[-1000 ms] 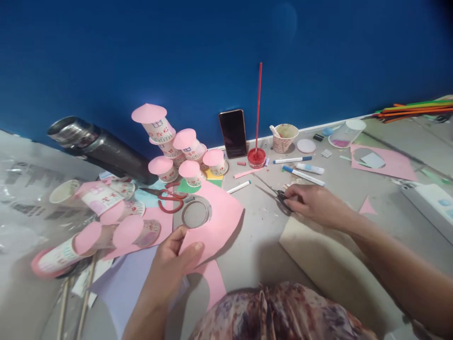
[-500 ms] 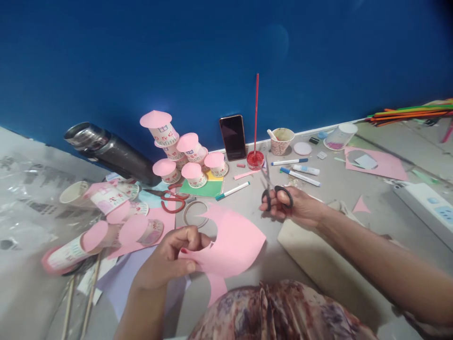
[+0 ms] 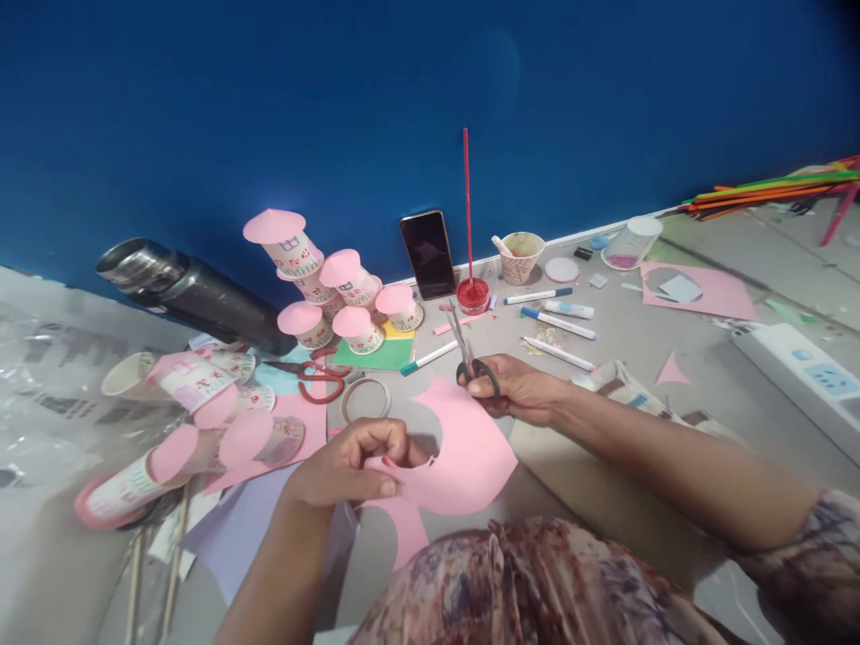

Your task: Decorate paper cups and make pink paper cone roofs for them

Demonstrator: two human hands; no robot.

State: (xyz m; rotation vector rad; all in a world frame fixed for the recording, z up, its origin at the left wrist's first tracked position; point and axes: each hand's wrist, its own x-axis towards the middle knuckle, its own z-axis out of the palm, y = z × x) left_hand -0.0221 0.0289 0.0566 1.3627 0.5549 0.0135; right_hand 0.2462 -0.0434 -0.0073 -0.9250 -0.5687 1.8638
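Observation:
Pinched in my left hand [image 3: 366, 461] is a large pink paper [image 3: 463, 452] with a curved piece cut out of its upper left side. My right hand [image 3: 514, 385] has its fingers in the black handles of a pair of scissors [image 3: 468, 354], whose blades point up and away from me. The scissors are just above the paper's upper edge; whether they touch it is unclear. A roll of tape [image 3: 366, 400] lies beyond my left hand. Pink-roofed paper cups [image 3: 282, 242] stand stacked at the back left.
A dark flask [image 3: 202, 291] leans at the left. Red-handled scissors [image 3: 322, 387] lie near the cups. A phone [image 3: 428, 255] stands against the blue wall, beside a red pot [image 3: 473, 296] and several markers [image 3: 559, 323]. A power strip [image 3: 806, 367] lies at the right.
My right hand has brought the scissors left and closer to the pink paper. My left hand and the paper have shifted slightly right. The view has turned a little.

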